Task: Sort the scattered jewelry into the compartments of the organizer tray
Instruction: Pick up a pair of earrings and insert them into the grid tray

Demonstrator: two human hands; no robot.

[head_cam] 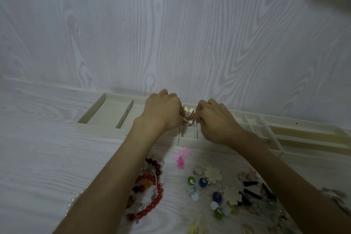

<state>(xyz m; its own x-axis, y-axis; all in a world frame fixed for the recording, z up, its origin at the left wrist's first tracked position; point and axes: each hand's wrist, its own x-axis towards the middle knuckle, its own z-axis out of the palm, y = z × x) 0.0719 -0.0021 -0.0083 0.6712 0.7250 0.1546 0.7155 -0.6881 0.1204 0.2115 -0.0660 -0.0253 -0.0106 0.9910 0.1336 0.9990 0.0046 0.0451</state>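
A cream organizer tray (106, 115) lies against the wall. Both hands meet over one of its small middle compartments, where white and pink pieces (188, 110) lie. My left hand (164, 111) has its fingers curled down onto those pieces. My right hand (213, 119) points its forefinger at the same spot, the other fingers curled; what either hand holds is hidden. On the table nearer me lie red bead bracelets (150, 186), a pink flower earring (181, 157), cream flower pieces (213, 175) and green and blue bead earrings (197, 181).
A second cream tray (303, 133) with long slots sits to the right of the first. Dark and clear earrings (252, 194) are piled at the lower right. A pearl strand (73, 201) shows beside my left forearm. The wall stands right behind the trays.
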